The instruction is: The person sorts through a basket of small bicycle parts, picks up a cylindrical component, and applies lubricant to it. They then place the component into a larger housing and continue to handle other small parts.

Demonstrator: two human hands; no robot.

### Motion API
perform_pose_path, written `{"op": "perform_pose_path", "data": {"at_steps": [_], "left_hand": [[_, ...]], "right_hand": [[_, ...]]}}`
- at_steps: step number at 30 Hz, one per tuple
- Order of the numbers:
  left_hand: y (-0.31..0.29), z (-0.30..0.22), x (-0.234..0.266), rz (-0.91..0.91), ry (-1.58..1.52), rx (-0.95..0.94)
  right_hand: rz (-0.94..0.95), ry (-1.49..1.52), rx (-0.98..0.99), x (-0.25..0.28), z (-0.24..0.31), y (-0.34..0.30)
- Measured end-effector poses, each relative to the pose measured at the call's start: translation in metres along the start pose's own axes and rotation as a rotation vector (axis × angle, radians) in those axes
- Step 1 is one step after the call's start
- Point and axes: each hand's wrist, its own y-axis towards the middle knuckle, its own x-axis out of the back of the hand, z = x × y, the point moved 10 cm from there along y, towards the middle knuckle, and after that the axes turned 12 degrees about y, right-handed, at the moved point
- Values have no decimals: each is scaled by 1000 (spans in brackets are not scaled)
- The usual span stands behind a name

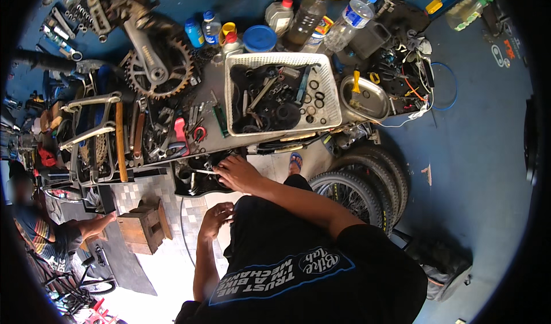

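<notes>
My right hand (238, 175) reaches over an open black drawer (198, 194) under the workbench, its fingers bent and closed at one end of a slim silver tool (204, 172). The tool's exact kind is too small to tell. Other metal tools and dark parts lie in the drawer. My left hand (216, 219) hangs in front of my black shirt, just nearer than the drawer. Its fingers are loosely curled and apart, and nothing shows in them.
A white plastic basket (336, 88) of small parts and a metal tray (364, 111) rest on the bench. A crankset (150, 68) stands left of the basket, bottles behind. Bicycle tires (367, 180) lean below right. Another person (43, 223) sits far left near a wooden stool (140, 232).
</notes>
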Motion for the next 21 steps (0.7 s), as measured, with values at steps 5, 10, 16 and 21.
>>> {"op": "perform_pose_path", "data": {"at_steps": [5, 10, 16, 21], "left_hand": [[3, -58, -31, -85, 183, -192], [21, -191, -170, 278, 309, -425], [63, -307, -373, 427, 610, -631], [132, -353, -474, -71, 995, -769]], "right_hand": [[-140, 79, 94, 80, -8, -35], [-349, 230, 46, 247, -59, -111], [-577, 121, -316, 403, -181, -244], [-682, 145, -581, 483, -268, -315]]}}
